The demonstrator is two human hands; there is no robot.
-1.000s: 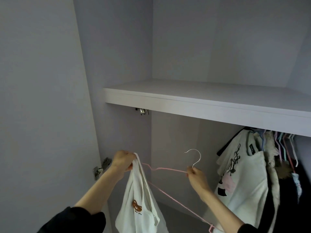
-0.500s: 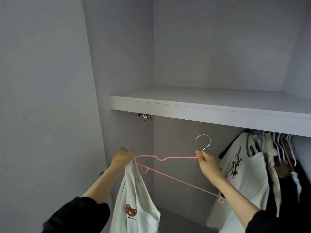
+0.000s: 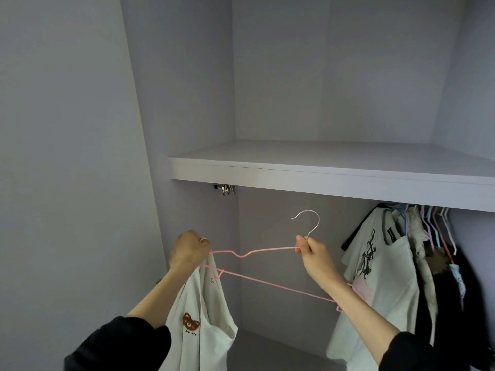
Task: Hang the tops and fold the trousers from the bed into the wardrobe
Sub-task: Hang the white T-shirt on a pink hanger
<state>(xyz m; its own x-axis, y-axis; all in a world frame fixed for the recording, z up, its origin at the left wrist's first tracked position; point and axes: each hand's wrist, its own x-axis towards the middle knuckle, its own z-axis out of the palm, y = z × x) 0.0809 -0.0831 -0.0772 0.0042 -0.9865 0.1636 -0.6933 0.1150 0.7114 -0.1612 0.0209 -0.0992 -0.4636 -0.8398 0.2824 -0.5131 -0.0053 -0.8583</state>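
- one white top (image 3: 199, 314) with a small brown bear print hangs by one shoulder from the left end of a pink wire hanger (image 3: 263, 279), held up in front of the open wardrobe; the rest of the cloth droops below the bottom bar.
- the left hand (image 3: 188, 250) is curled tight round the shoulder of the top where it meets the hanger's end; the right hand (image 3: 312, 251) pinches the hanger at the base of its silver hook (image 3: 308, 223), fingers closed on the wire.
- the step in hand, by the look of it, is dressing the hanger: only one shoulder is on, and the hanger's right end (image 3: 338, 307) is bare and tilted down.
- the next move likely calls for drawing the neck opening across and seating the other shoulder on that bare end, then levelling the hanger.
- behind, hung clothes (image 3: 396, 261) crowd the right of the space under the shelf (image 3: 321, 172); the rail itself is hidden by the shelf edge, so the hook must be lifted up under it, probably to the left of those clothes.
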